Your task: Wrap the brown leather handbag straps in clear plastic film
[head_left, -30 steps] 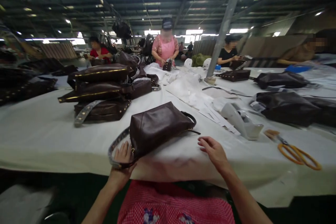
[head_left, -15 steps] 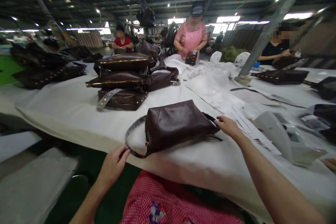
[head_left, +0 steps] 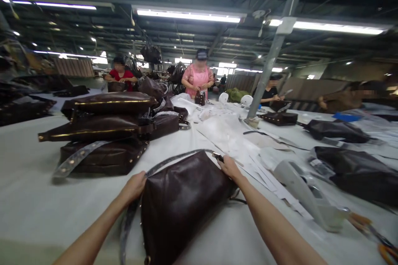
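Plainly, from where I stood: left hand [head_left: 136,186] had its grip pinching the strap [head_left: 177,157]; right hand [head_left: 230,168], grip closed round the strap's metal-fitted end. Dark bag [head_left: 183,205] lay on the tabletop [head_left: 27,198], lower centre of frame; stacked bags [head_left: 102,128] at left.

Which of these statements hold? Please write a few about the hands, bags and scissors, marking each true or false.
1. The left hand and right hand both hold the strap of the near bag. True.
2. Two of the stacked bags show a gold zip. True.
3. The right hand rests on the stacked bags. False: it holds the strap.
4. The near bag is white. False: it is dark brown.
5. Orange-handled scissors lie toward the picture's right edge. True.
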`<state>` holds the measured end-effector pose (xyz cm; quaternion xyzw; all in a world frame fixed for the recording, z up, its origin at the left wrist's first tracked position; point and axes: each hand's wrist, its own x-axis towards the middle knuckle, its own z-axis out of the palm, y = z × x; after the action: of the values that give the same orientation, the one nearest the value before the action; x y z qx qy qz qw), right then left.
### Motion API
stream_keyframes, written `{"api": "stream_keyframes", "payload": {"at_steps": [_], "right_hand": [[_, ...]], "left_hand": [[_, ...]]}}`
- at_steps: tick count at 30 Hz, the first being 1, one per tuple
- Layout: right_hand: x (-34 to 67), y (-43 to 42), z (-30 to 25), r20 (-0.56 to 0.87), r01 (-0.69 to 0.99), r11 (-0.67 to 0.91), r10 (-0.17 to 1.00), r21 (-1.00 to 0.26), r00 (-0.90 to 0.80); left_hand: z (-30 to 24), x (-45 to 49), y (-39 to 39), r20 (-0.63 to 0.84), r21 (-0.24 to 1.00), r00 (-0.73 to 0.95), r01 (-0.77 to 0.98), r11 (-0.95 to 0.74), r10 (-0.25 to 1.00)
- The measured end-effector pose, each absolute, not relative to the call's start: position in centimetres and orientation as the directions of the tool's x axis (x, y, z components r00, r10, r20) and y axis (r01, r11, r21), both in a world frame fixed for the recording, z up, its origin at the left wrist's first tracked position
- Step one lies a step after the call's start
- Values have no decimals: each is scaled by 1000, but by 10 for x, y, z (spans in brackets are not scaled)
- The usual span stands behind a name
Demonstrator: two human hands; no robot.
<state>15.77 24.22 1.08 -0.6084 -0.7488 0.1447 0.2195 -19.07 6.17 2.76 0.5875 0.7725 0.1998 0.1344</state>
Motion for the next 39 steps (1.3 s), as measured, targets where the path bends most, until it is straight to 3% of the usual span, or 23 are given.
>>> {"api": "stream_keyframes", "payload": {"at_steps": [4, 6, 9, 12, 13, 16, 18, 21, 22, 24, 26, 29, 31, 33, 35, 37, 39], "right_hand": [[148, 236, 21, 366, 767, 291, 927, -572, -79], [152, 228, 35, 466, 723, 361, 883, -590, -60], [172, 204, 57, 554, 581, 478, 830, -658, -56], [204, 166, 69, 468, 387, 441, 883, -810, -28], [215, 151, 70, 403, 316, 398, 914, -861, -52], [238, 107, 66, 197, 97, 235, 934, -967, -297], [244, 83, 61, 87, 23, 109, 890, -994, -448], [245, 59, 53, 10, -22, -2, 868, -1000, -496], [244, 53, 51, 6, -34, -12, 872, -999, -490], [242, 45, 49, 26, -41, 7, 883, -999, -469], [240, 37, 50, 66, -39, 54, 894, -998, -444], [236, 25, 51, 103, -36, 97, 905, -995, -414], [233, 17, 49, 103, -20, 103, 921, -994, -375], [231, 9, 46, 121, 34, 140, 937, -990, -327], [231, 3, 42, 215, 129, 261, 932, -957, -291], [231, -2, 39, 342, 233, 409, 898, -882, -277], [232, -6, 37, 435, 328, 503, 862, -799, -261]], "left_hand": [[60, -187, 80, 131, 566, -328, 800, 201, 935], [85, -180, 70, 282, 615, -319, 784, 85, 905], [111, -172, 34, 503, 556, -336, 831, 0, 797], [111, -175, -4, 637, 438, -329, 898, 23, 697], [107, -178, -14, 623, 405, -311, 913, 44, 718], [97, -179, -30, 394, 315, -239, 942, 113, 887], [97, -165, -36, 354, 211, -219, 966, 150, 909], [105, -113, -45, 576, 92, -106, 994, 64, 810], [108, -91, -48, 607, 109, -15, 992, -64, 794], [110, -43, -52, 535, 194, 215, 910, -366, 817], [106, 0, -51, 398, 401, 335, 774, -490, 854], [92, 48, -41, 228, 696, 292, 618, -365, 929], [80, 67, -35, 68, 872, 218, 461, -164, 974], [70, 76, -33, -43, 948, 129, 318, 0, 991], [63, 77, -35, 28, 943, -6, 332, -25, 1000], [60, 74, -38, 273, 852, -119, 491, -182, 955], [59, 68, -37, 480, 703, -99, 638, -315, 872]]}}
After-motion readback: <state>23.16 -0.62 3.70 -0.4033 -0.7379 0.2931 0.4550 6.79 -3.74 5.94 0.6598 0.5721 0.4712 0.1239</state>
